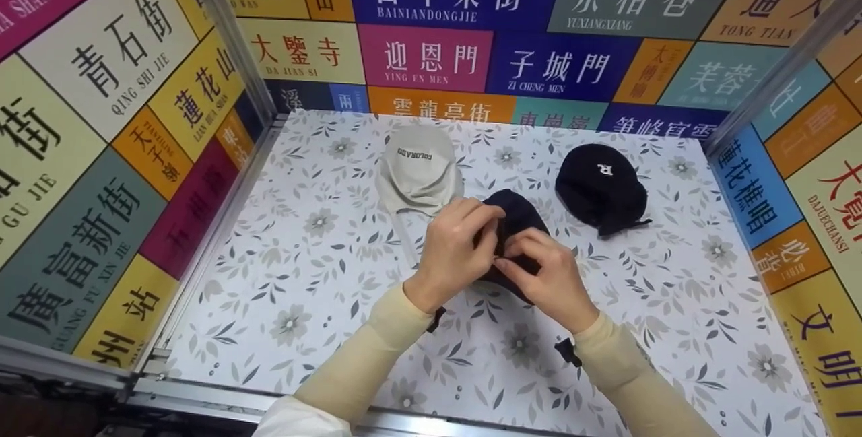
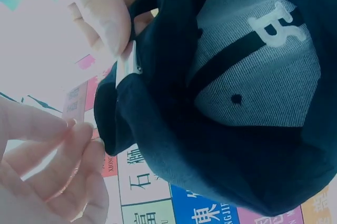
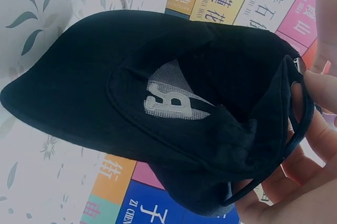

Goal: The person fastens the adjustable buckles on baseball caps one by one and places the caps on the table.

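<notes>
A dark baseball cap is held above the table, its hollow inside facing the wrist cameras. The back of a sewn letter shows through its mesh lining. My right hand grips the cap's back strap, its thumb at a small metal buckle in the left wrist view. My left hand is at the same end of the cap; its curled thumb and fingers pinch at the strap's edge. The exact contact of its fingertips is partly hidden.
Behind my left hand lies a pale grey cap lettered COLORADO, with a thin strap trailing from it. Farther right sits another dark cap with a white R. A floral cloth covers the table, and panels of sign lettering wall three sides.
</notes>
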Demonstrator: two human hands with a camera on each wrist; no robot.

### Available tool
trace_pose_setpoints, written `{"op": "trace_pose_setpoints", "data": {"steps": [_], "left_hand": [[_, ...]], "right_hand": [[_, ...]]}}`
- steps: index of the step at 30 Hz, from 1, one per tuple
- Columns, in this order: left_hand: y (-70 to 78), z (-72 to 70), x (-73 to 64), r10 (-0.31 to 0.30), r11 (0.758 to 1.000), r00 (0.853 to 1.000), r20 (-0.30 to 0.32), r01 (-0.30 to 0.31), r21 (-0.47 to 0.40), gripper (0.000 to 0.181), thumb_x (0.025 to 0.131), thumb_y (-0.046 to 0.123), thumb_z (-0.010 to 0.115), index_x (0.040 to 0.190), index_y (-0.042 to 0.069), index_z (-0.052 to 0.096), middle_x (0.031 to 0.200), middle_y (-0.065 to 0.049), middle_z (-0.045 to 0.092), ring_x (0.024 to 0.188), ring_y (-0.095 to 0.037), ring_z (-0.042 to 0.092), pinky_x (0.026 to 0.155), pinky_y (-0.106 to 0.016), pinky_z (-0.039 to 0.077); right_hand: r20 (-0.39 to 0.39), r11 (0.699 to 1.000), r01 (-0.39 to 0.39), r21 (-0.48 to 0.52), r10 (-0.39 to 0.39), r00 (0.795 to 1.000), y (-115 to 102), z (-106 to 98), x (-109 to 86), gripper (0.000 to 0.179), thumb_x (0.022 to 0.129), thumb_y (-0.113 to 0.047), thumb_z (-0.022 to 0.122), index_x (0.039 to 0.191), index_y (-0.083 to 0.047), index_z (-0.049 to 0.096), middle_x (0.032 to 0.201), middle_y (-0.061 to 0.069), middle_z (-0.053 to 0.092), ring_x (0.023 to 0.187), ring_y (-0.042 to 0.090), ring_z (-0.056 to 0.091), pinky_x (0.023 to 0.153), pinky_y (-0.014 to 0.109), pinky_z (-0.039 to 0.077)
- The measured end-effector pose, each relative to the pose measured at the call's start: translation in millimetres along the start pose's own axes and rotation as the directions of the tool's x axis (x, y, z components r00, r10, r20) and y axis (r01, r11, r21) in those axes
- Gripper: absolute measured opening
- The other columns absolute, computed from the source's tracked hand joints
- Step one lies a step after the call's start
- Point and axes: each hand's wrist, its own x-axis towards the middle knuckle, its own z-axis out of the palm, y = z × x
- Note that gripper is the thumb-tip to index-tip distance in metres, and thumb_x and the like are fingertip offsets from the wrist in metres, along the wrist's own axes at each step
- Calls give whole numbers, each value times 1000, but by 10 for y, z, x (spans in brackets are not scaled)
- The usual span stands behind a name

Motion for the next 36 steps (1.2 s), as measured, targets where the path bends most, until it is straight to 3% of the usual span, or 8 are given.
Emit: {"op": "trace_pose_setpoints", "data": {"steps": [4,9,17,21,24,28,32,36], "left_hand": [[3,5,-18,-43,999,999,-9,44,12,11,91,7,65,98,8,73,91,-2,62,86,-19,57,77,-28,49],[-4,21,-70,-93,994,995,29,91,68,12,89,11,70,101,10,72,98,-3,61,91,-20,58,79,-31,50],[-43,49,-125,-143,975,988,52,131,182,16,85,3,69,97,13,72,85,0,58,71,-18,59,62,-33,50],[-46,53,-142,-156,968,987,49,143,208,15,85,2,67,94,13,71,81,1,58,66,-19,59,57,-34,49],[-47,52,-157,-161,964,986,44,147,220,15,85,2,66,93,14,71,80,2,58,63,-19,60,55,-34,49],[-44,52,-159,-158,965,987,38,146,217,14,84,3,66,92,14,71,80,2,58,61,-20,60,54,-35,49],[-32,45,-149,-151,970,988,37,141,199,16,81,2,66,91,14,71,81,2,59,60,-20,60,55,-35,49],[-14,42,-154,-150,973,987,52,138,184,17,81,2,64,91,15,71,83,3,60,61,-18,60,54,-33,49]], "right_hand": [[13,1000,-13,-3,13,1000,88,4,-40,18,80,-7,85,83,-17,71,97,-1,67,90,17,65,86,22,46],[16,1000,-12,-6,12,1000,106,-18,-34,14,84,-12,83,85,-20,71,99,-4,67,92,13,64,86,23,47],[4,999,-32,-7,32,999,61,-7,-1,17,80,-6,84,82,-17,71,96,-1,67,89,16,64,86,22,46],[21,998,-53,15,53,998,-68,-46,50,14,82,-2,82,83,-11,71,96,4,67,90,21,65,87,23,46],[-13,997,-65,29,65,998,-181,-95,108,12,81,5,79,83,-4,72,94,11,68,88,26,65,86,23,45],[-117,995,-97,18,98,988,-68,-158,150,10,84,5,77,86,-4,74,97,13,69,89,24,65,79,23,49],[-199,984,-175,-44,163,966,154,-217,188,14,85,-3,79,98,-8,76,112,6,67,100,17,63,65,21,51],[-130,958,-255,-130,238,963,299,-258,228,39,87,-18,79,125,-19,70,128,-3,61,110,17,59,67,28,49]]}}
